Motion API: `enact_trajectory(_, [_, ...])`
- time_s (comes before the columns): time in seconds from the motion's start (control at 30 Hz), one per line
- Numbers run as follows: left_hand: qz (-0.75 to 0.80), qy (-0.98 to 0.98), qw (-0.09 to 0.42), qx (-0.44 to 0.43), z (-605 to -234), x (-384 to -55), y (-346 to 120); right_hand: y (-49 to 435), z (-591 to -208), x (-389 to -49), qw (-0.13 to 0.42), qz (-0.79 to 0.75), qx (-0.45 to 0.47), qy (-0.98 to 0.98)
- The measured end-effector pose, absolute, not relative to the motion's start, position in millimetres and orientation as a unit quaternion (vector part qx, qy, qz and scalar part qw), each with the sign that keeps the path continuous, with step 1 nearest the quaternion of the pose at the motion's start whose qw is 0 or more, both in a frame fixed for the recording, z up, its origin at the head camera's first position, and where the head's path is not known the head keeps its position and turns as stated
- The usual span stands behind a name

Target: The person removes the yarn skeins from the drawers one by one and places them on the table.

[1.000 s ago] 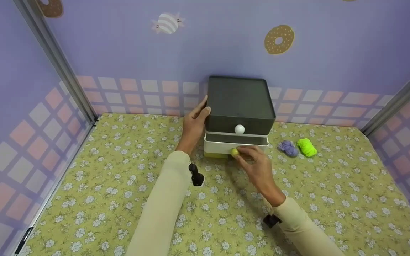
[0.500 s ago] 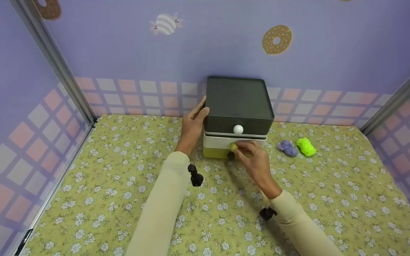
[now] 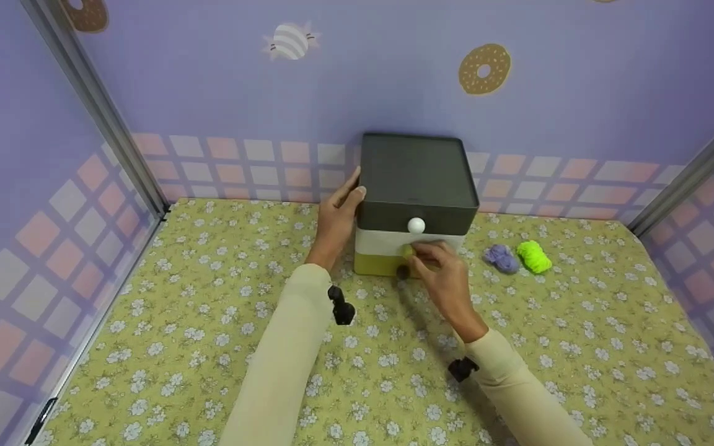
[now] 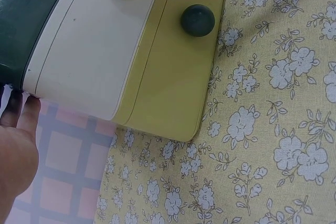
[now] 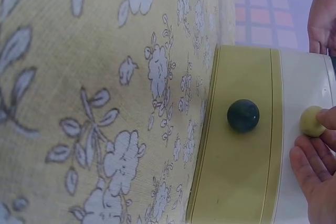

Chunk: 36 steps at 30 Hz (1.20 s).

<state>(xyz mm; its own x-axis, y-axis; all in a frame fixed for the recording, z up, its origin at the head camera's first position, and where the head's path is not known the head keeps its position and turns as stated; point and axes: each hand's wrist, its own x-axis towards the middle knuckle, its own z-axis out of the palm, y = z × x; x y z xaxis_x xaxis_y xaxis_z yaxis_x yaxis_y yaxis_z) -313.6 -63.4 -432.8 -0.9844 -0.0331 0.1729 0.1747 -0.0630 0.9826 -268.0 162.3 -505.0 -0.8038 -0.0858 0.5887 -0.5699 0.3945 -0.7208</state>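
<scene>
A small drawer box [image 3: 416,170] stands against the wall, with a dark top drawer, a white middle drawer [image 3: 382,242] and a yellow bottom drawer [image 3: 375,265]. All three fronts sit flush. My right hand [image 3: 447,285] pinches the yellow knob [image 5: 312,121] on the white drawer between thumb and fingers. Against the box's left side rests my left hand [image 3: 336,220], fingers extended along the wall of the dark and white tiers. The dark drawer bears a white knob [image 3: 416,225], and the yellow one a dark green knob [image 5: 243,116].
To the right of the box lie a purple yarn bundle [image 3: 501,258] and a neon yellow-green yarn bundle [image 3: 535,256]. A flowered cloth [image 3: 208,347] covers the table. Lilac panels [image 3: 369,74] close off the back and both sides.
The white drawer, partly pulled out a second ago, has slid back into the box under my right hand. My left hand has stayed on the box's side.
</scene>
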Motion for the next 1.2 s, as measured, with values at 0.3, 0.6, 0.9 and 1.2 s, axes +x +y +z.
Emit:
enact_trajectory(0.3, [-0.731, -0.677, 0.072, -0.057, -434.5, -314.3, -63.8, 162.2, -508.8, -267.3, 0.232, 0.523, 0.189, -0.798])
enact_trajectory(0.6, [-0.731, -0.677, 0.071, -0.043, -433.0, -313.5, -62.9, 160.5, -518.5, -263.2, 0.211, 0.566, 0.155, -0.782])
enact_trajectory(0.9, [-0.731, -0.678, 0.069, -0.04, -433.6, -314.5, -63.4, 156.4, -527.8, -258.2, 0.162, 0.603, 0.091, -0.775])
enact_trajectory(1.2, [-0.728, -0.679, 0.073, -0.058, -434.2, -314.1, -64.3, 153.5, -532.4, -255.9, 0.11, 0.61, 0.044, -0.783])
